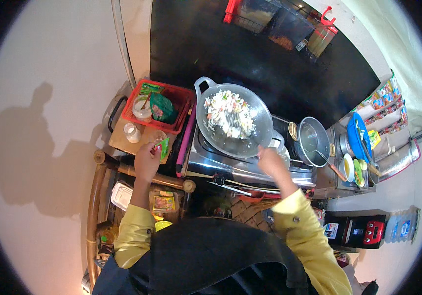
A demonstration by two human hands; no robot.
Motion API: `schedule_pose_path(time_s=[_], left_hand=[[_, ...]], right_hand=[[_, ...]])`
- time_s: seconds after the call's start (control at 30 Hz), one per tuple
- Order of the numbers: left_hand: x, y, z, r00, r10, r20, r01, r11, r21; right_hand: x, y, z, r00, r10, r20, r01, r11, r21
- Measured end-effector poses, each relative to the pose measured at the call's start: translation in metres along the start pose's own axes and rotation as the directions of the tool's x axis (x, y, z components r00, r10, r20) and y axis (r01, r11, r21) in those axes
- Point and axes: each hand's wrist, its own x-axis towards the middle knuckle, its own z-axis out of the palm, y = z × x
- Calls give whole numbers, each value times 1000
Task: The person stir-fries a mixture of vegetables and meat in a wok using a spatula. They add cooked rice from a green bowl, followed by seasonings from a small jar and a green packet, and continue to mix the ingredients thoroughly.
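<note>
My left hand [147, 160] pinches a small green and red sachet [163, 148] above a wooden board [122, 140]. Close by stand a clear glass cup [157, 136] and a jar of white powder [132, 133]. A grey metal wok [211, 138] rests on the stainless gas stove [211, 162], holding rice mixed with bits of green and red [229, 105]. My right hand [273, 162] is closed at the wok's near right rim, seemingly around a utensil's handle. The utensil is blurred by motion, and its head looks like a grey smear among the rice.
A red plastic basket [175, 129] holds a jar, a green packet and sachets. Right of the wok are a deep pot [313, 125] with a ladle [331, 166], a blue basin [356, 136] and a white bowl [348, 167]. A bamboo rack [148, 177] stands at front left.
</note>
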Motion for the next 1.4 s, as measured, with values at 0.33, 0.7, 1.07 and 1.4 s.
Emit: schedule_pose_path(time_s=[0.33, 0.7, 1.07, 1.4], left_hand=[[3, 13, -2, 999, -39, 2, 39, 997, -67], [3, 15, -5, 1000, 2, -32, -3, 999, -45], [-17, 44, 2, 988, -55, -142, 59, 998, 22], [-29, 125, 15, 986, -20, -168, 19, 1000, -4]], right_hand=[[-38, -32, -25, 994, 42, 103, -29, 991, -127], [-35, 1, -53, 993, -16, 113, 41, 974, -224], [-5, 10, -48, 962, -174, 213, 211, 963, -166], [-26, 23, 0, 946, -269, 182, 293, 948, -125]])
